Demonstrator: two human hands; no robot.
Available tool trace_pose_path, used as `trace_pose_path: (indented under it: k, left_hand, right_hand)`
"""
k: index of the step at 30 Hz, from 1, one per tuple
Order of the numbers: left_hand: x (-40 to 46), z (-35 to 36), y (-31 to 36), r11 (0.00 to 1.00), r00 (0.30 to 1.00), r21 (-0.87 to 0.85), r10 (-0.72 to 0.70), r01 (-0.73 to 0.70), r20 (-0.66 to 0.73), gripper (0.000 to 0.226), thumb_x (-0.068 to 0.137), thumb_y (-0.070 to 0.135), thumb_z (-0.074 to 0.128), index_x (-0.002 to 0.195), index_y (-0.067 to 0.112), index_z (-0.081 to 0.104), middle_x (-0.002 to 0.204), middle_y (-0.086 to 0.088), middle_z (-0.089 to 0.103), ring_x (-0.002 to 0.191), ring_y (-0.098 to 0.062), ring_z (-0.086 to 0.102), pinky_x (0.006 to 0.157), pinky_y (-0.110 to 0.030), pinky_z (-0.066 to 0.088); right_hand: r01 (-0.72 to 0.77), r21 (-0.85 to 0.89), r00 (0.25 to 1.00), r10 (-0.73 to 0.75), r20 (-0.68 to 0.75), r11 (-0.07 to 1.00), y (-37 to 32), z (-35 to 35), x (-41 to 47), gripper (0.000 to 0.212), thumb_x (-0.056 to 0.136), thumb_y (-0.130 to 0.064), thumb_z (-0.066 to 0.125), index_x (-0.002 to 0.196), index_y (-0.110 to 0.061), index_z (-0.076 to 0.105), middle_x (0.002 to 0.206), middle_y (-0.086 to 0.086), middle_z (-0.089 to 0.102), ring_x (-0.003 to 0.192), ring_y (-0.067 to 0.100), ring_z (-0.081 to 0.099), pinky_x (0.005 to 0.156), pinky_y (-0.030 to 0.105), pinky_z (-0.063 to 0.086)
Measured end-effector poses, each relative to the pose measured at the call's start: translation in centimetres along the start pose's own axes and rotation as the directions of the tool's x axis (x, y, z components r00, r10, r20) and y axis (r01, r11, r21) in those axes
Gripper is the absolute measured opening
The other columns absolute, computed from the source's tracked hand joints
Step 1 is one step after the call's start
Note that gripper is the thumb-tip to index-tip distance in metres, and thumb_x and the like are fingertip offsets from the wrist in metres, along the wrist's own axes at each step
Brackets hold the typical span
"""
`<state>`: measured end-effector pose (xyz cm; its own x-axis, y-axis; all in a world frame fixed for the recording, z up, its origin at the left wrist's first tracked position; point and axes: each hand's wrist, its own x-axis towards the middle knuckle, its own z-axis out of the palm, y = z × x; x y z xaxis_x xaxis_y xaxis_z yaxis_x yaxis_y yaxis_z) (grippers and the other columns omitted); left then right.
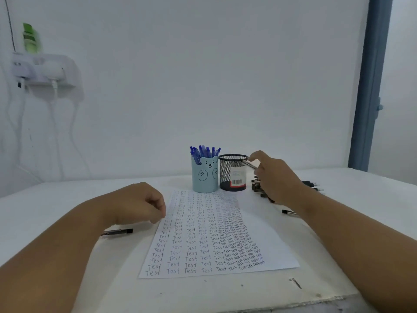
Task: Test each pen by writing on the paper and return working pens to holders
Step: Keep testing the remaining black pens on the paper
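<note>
Soft, even, cool light with faint shadows; slightly hazy focus, and wide-angle bending at the edges.

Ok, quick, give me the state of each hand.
Left hand: fingers curled, holding nothing, resting at the paper edge.
Right hand: pinching a pen at the mesh holder rim.

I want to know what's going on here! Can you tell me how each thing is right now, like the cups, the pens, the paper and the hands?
Bear cup: upright, full of blue pens.
Mesh cup: upright, looks empty.
Paper: flat, covered in "Test".
Right hand: holds a pen at the mesh cup's rim.
Left hand: curled, resting at the paper's edge.
Black pens: lying loose on the table.
</note>
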<state>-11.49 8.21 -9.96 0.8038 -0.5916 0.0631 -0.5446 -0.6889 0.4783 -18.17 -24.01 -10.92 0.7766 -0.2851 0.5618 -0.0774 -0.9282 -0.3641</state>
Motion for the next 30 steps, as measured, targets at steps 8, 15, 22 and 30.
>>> trace_pose_path:
  k: [8,15,22,30]
  left_hand:
    - [0.2,0.3,-0.1,1.000,1.000,-0.014,0.012,-0.012,-0.006,0.024,0.082,0.003,0.067,0.073,0.023,0.075,0.057,0.018,0.059,0.053,0.006,0.052,0.062,-0.017,0.040]
    - [0.0,-1.0,-1.0,1.000,0.998,-0.008,0.002,-0.002,0.055,0.021,0.082,0.002,0.070,0.075,0.021,0.075,0.057,0.017,0.056,0.053,0.003,0.049,0.062,-0.018,0.039]
    - [-1.1,-3.6,-3.1,0.997,0.975,0.078,-0.032,0.015,0.219,0.016,0.074,0.021,0.089,0.084,0.026,0.078,0.070,0.014,0.063,0.061,0.001,0.054,0.064,-0.016,0.040]
    - [-1.3,-3.7,-3.2,0.990,0.957,0.118,-0.105,0.075,0.271,0.015,0.078,0.020,0.087,0.090,0.023,0.078,0.088,0.003,0.072,0.068,-0.002,0.060,0.072,-0.024,0.044]
  right_hand:
    - [-0.164,-0.273,0.980,0.188,0.066,0.948,2.8,-0.9,0.0,0.048,0.088,0.003,0.049,0.121,-0.028,0.068,0.126,0.000,0.059,0.115,0.023,0.056,0.092,0.032,0.047]
    - [-0.096,-0.282,0.993,0.110,0.036,0.955,2.4,0.3,-0.1,0.033,0.104,-0.020,0.047,0.135,-0.020,0.060,0.139,0.002,0.057,0.129,0.025,0.050,0.107,0.036,0.039]
    - [0.393,0.006,0.910,-0.390,0.143,0.920,-2.7,2.2,-2.1,0.016,0.098,-0.021,0.062,0.105,-0.020,0.076,0.103,-0.007,0.069,0.098,0.011,0.060,0.092,0.035,0.049]
    - [0.568,0.108,0.769,-0.572,0.284,0.816,-6.7,3.1,-4.1,0.015,0.097,-0.035,0.063,0.106,-0.031,0.074,0.096,-0.024,0.063,0.094,-0.001,0.057,0.086,0.018,0.045]
